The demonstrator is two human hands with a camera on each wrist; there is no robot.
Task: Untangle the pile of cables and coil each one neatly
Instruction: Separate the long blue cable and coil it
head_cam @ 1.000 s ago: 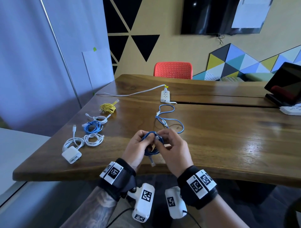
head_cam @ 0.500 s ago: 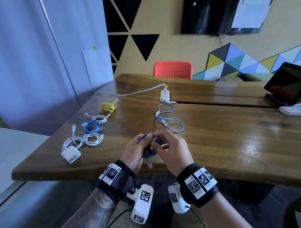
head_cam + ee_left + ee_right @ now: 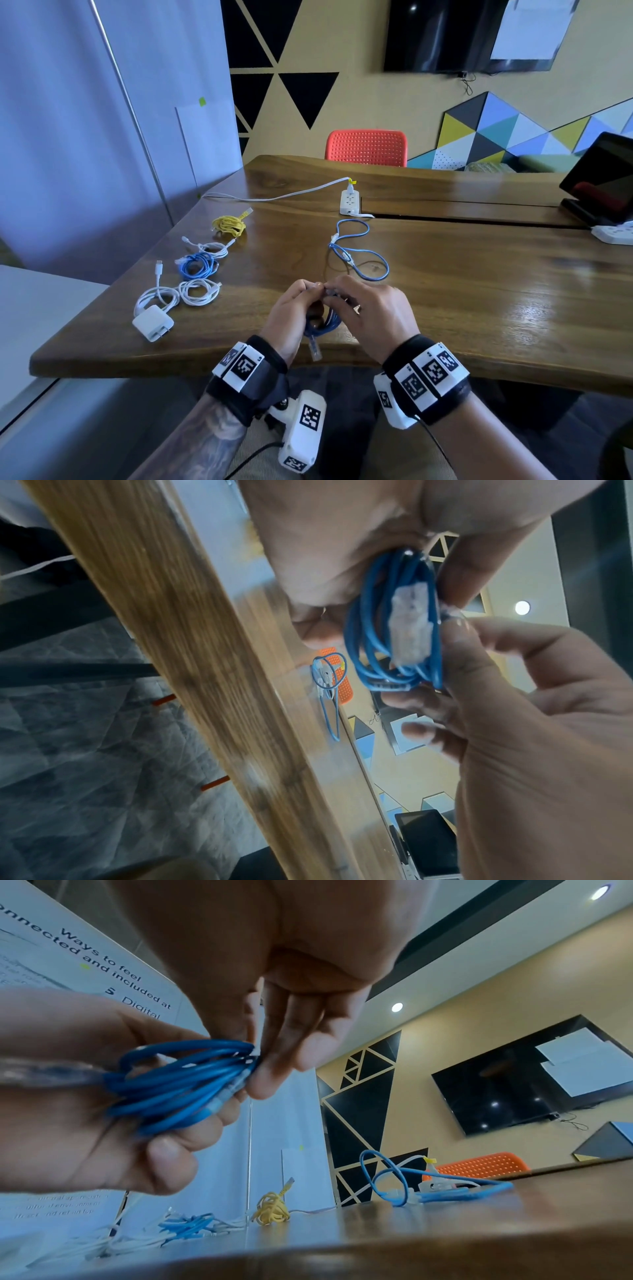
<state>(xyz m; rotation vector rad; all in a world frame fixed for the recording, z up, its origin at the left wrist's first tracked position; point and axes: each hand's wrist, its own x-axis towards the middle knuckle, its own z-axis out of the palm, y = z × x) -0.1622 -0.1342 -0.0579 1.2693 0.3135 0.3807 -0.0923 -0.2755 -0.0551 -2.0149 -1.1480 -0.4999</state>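
A dark blue network cable (image 3: 320,323) is wound into a small coil held over the table's near edge. My left hand (image 3: 291,315) grips the coil (image 3: 390,631) from the left, its clear plug (image 3: 315,350) hanging down. My right hand (image 3: 368,313) pinches the coil's (image 3: 178,1080) top strands between thumb and fingertips. A loose light blue cable (image 3: 356,251) lies uncoiled on the table just beyond my hands. Coiled cables sit at the left: yellow (image 3: 228,226), white (image 3: 210,247), blue (image 3: 197,266) and white (image 3: 198,292).
A white charger brick (image 3: 153,322) with its cable lies near the table's (image 3: 479,274) left front corner. A white power strip (image 3: 349,202) sits mid-table, another (image 3: 615,233) at the right beside a dark tablet (image 3: 603,178). An orange chair (image 3: 366,148) stands behind.
Both hands have turned the dark blue coil more upright, so its plug now hangs lower. The right fingertips have shifted to the coil's top. Nothing else moved.
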